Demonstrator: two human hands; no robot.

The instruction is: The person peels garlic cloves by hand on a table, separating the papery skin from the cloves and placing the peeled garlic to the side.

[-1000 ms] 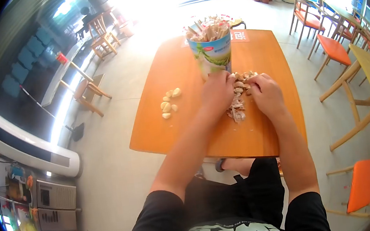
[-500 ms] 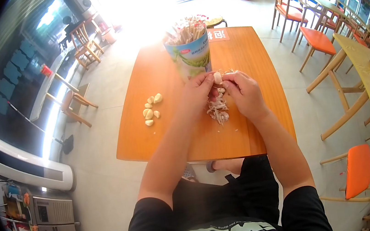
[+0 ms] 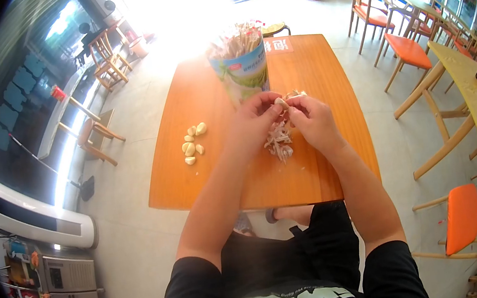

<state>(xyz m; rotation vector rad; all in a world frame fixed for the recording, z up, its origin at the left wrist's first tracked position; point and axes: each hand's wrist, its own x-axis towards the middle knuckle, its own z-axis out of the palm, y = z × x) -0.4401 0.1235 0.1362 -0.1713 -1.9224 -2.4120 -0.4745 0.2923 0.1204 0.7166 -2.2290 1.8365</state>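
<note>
Between the fingertips of my left hand [image 3: 257, 120] and my right hand [image 3: 311, 117] is a garlic clove [image 3: 281, 104], partly covered by the fingers. Both hands pinch it, close together above the table. Below them lies a heap of papery garlic skins [image 3: 279, 143]. More skin or garlic [image 3: 294, 95] shows just behind the fingers, too hidden to make out fully. Off to the left, several peeled garlic cloves [image 3: 190, 149] sit in a loose group on the wood.
A tall printed container [image 3: 243, 69] full of paper-wrapped sticks stands behind my hands on the wooden table [image 3: 225, 189]. A red-lettered label [image 3: 278, 45] is at the far edge. Chairs with orange seats [image 3: 408, 52] and a yellowish table [image 3: 470, 96] stand to the right.
My fingers have closed further round the clove, and it has turned and dropped slightly, so less of it shows. The view has shifted a little.
</note>
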